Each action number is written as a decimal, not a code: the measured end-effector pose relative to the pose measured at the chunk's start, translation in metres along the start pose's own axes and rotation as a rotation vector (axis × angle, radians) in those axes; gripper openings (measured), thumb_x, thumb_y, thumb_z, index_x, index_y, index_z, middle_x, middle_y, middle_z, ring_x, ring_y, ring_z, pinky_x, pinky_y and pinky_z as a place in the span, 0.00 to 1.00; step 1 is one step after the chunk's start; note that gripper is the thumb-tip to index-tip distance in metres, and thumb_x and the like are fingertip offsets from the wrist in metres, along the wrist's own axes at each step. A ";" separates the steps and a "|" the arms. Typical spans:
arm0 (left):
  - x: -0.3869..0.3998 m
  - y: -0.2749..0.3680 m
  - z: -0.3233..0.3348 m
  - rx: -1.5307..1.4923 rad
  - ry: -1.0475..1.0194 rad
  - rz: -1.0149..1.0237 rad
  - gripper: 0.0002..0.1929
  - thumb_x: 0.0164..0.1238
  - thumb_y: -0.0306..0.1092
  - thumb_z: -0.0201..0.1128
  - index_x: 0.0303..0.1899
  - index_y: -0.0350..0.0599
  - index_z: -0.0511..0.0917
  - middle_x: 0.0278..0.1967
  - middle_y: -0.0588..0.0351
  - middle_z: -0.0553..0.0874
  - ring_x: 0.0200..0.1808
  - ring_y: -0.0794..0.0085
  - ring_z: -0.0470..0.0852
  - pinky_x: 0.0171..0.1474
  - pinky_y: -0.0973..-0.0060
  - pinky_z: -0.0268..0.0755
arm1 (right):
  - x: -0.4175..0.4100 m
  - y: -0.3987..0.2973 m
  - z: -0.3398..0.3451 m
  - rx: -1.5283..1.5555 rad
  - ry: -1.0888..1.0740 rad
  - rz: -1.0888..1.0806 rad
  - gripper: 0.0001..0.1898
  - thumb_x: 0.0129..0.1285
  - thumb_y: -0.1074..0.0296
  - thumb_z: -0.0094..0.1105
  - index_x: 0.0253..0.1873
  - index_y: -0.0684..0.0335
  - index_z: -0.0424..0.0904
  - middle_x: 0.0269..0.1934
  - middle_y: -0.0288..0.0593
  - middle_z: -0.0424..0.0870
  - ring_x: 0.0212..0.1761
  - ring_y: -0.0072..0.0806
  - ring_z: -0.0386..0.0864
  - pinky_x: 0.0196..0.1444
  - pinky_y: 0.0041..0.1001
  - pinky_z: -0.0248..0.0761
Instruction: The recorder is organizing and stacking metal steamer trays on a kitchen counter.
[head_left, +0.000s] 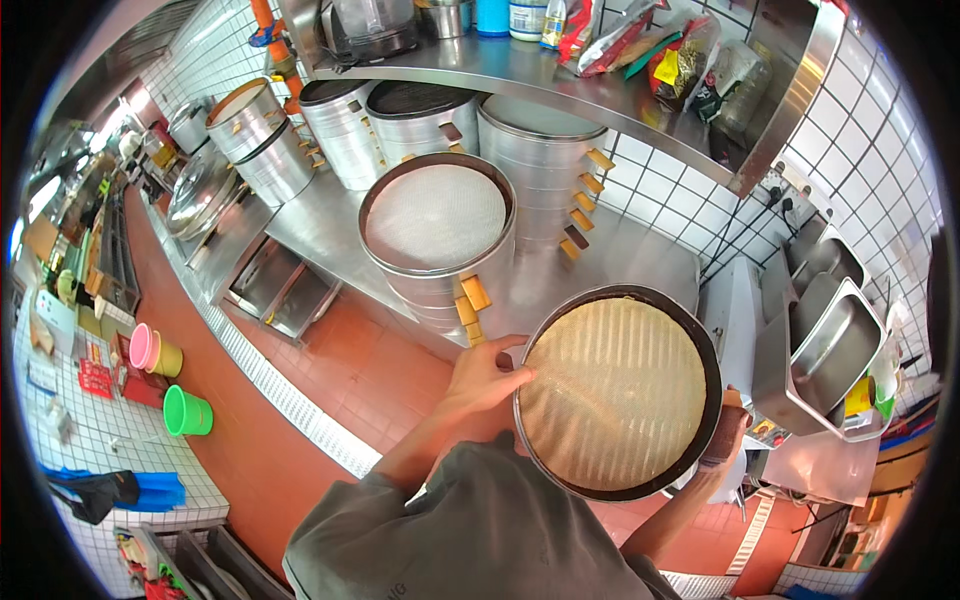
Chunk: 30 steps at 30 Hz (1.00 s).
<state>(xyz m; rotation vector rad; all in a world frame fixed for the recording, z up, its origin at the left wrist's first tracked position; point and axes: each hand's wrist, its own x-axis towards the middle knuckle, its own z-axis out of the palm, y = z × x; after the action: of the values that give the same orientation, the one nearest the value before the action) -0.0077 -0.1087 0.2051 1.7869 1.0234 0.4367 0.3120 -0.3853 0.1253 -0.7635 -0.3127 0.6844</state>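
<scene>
Both hands hold a round metal steamer tray (616, 405) lined with a tan mesh sheet. My left hand (491, 375) grips its left rim, thumb over the edge. My right hand (726, 435) is at the right side, around a brown handle, its fingers partly hidden. Just beyond and to the left, a stack of round metal trays (420, 289) with wooden handles stands on the steel counter (637, 247), its top one lined with pale mesh. A taller stack (529, 180) is behind it, against the tiled wall.
More tray stacks (341, 142) stand along the back left, near a domed metal lid (199, 195). A steel shelf (525, 79) with bags and bottles overhangs the counter. Steel food pans (832, 352) are at the right. A green bucket (187, 411) stands on the red floor at left.
</scene>
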 end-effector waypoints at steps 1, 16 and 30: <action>-0.003 0.002 -0.007 -0.003 -0.024 -0.004 0.28 0.47 0.44 0.67 0.54 0.46 0.78 0.25 0.50 0.84 0.27 0.66 0.83 0.35 0.71 0.74 | 0.006 -0.002 0.012 -0.049 -0.092 0.044 0.35 0.67 0.42 0.46 0.69 0.62 0.54 0.62 0.44 0.67 0.65 0.37 0.64 0.68 0.40 0.55; 0.018 -0.001 -0.105 -0.200 0.194 0.186 0.27 0.58 0.51 0.63 0.51 0.37 0.79 0.28 0.51 0.85 0.29 0.74 0.82 0.34 0.75 0.72 | 0.041 0.013 0.149 -0.262 -0.242 0.015 0.17 0.65 0.62 0.55 0.55 0.60 0.68 0.48 0.40 0.74 0.49 0.29 0.73 0.54 0.27 0.67; 0.110 -0.079 -0.212 -1.083 0.624 0.099 0.26 0.57 0.53 0.59 0.52 0.46 0.72 0.44 0.51 0.80 0.43 0.66 0.76 0.51 0.71 0.65 | 0.104 0.157 0.253 -0.489 -0.193 0.011 0.13 0.63 0.62 0.62 0.50 0.56 0.74 0.46 0.34 0.75 0.50 0.22 0.70 0.55 0.24 0.61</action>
<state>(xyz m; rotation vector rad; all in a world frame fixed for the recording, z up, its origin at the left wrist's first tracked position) -0.1238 0.1139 0.2126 0.7132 0.8231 1.3630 0.1938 -0.0998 0.1884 -1.1660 -0.6676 0.7017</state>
